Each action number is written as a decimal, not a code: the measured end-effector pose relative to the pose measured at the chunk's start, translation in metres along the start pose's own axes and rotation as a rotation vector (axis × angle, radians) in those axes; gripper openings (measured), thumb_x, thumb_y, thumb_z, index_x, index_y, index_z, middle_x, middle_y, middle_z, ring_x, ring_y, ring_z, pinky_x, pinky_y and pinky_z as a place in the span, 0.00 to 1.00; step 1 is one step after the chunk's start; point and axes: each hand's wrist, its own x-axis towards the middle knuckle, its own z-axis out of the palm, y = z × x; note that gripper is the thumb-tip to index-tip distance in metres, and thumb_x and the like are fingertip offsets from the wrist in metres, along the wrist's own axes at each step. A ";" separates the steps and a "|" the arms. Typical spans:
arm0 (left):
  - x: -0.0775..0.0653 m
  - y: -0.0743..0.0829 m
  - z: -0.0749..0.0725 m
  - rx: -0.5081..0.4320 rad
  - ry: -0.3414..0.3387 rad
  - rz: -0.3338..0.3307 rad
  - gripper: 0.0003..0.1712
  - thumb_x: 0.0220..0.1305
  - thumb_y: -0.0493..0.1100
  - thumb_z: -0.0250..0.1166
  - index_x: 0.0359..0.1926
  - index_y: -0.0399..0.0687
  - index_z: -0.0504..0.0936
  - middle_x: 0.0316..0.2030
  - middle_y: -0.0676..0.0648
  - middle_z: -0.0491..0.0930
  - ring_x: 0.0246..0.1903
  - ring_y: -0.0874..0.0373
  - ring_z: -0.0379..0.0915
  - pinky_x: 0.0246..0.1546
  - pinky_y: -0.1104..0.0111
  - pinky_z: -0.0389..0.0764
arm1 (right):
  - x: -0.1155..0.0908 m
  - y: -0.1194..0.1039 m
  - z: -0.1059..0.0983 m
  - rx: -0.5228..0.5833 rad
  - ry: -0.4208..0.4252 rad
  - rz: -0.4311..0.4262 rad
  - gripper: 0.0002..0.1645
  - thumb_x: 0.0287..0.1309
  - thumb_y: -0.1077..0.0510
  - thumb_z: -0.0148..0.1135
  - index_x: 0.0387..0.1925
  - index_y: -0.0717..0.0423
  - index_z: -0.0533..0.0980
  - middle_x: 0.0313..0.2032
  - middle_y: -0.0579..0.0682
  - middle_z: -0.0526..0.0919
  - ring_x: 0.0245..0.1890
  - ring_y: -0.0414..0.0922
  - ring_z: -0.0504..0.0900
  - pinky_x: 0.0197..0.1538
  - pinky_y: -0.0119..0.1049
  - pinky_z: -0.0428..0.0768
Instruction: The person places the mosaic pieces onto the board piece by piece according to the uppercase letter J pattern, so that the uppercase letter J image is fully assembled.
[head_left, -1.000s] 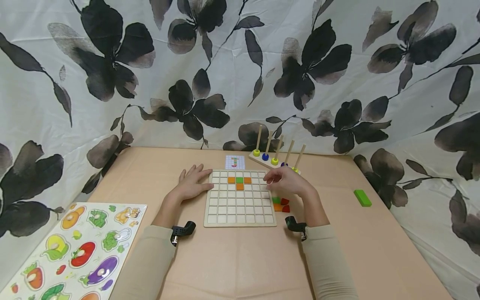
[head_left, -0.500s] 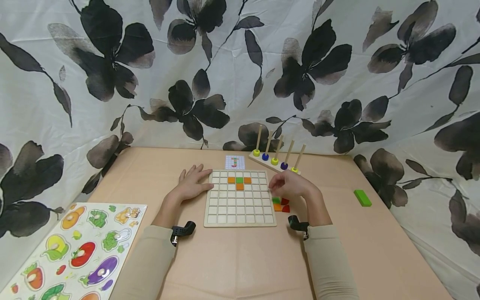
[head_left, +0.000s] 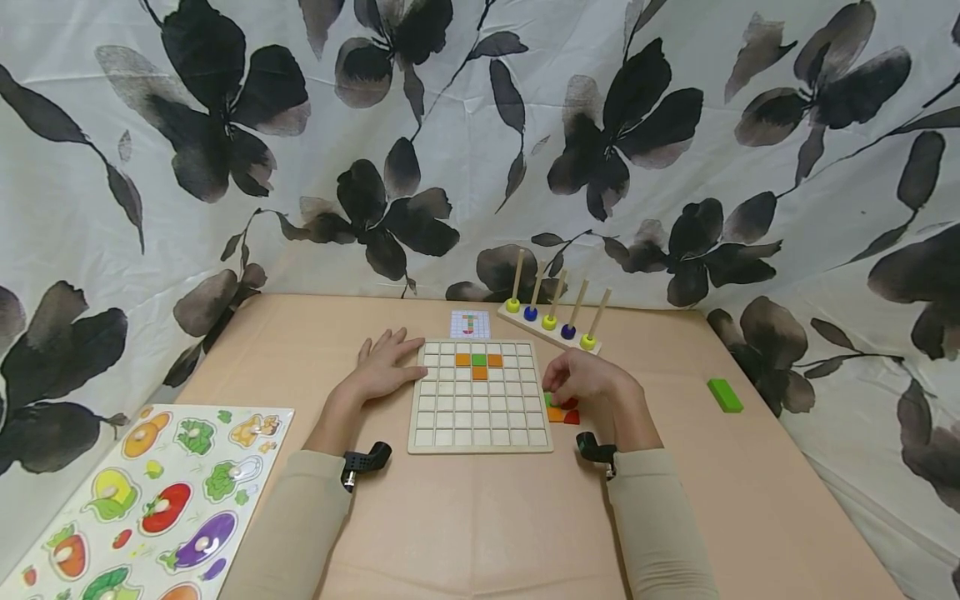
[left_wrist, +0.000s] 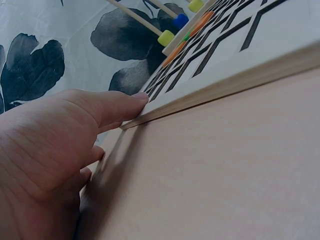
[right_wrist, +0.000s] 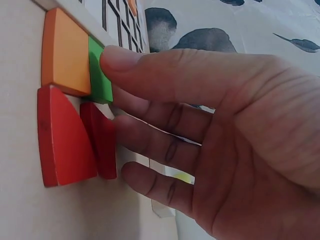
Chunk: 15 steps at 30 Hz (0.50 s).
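My left hand [head_left: 385, 367] lies at the left edge of the white grid board [head_left: 480, 448], its thumb resting on the rim and its other fingers spread on the table beside it. Orange and green squares [head_left: 479, 360] fill several cells near the board's top. At the board's right side, my right hand [head_left: 585, 375] has its thumb and fingertips at a small green block [right_wrist: 100, 67], pinching it. An orange block [right_wrist: 67, 52] stands against the green one. Two red curved-edge blocks [right_wrist: 65, 140] sit close by, near the lower fingers.
Behind the board lie a small pattern card [head_left: 470, 324] and a peg stand [head_left: 551, 327] with yellow and blue beads. A vegetable puzzle board [head_left: 161, 500] is at the left, and a longer green block [head_left: 725, 396] at the far right.
My right hand has moved from over the board's upper right edge, rightward and down to the loose blocks. My left hand has stayed at the left edge.
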 end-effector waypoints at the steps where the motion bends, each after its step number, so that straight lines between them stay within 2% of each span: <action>1: 0.000 0.000 0.000 0.000 0.000 0.001 0.39 0.70 0.58 0.64 0.77 0.49 0.68 0.82 0.33 0.49 0.82 0.32 0.34 0.77 0.35 0.27 | 0.000 0.000 0.000 -0.003 0.004 0.006 0.11 0.56 0.69 0.74 0.41 0.61 0.83 0.33 0.52 0.84 0.30 0.47 0.80 0.38 0.36 0.85; 6: 0.000 0.000 0.000 0.002 -0.003 0.002 0.40 0.70 0.58 0.64 0.77 0.49 0.68 0.82 0.33 0.49 0.82 0.32 0.34 0.77 0.35 0.27 | 0.000 0.001 0.001 -0.029 0.002 0.003 0.11 0.55 0.70 0.74 0.40 0.60 0.83 0.32 0.52 0.81 0.29 0.47 0.79 0.37 0.35 0.82; 15: 0.001 -0.002 0.001 0.002 -0.006 -0.002 0.40 0.70 0.59 0.64 0.77 0.50 0.68 0.82 0.34 0.49 0.82 0.32 0.33 0.77 0.35 0.27 | 0.000 0.001 0.002 -0.010 0.001 0.017 0.09 0.56 0.70 0.74 0.38 0.59 0.83 0.31 0.52 0.81 0.29 0.47 0.79 0.36 0.35 0.82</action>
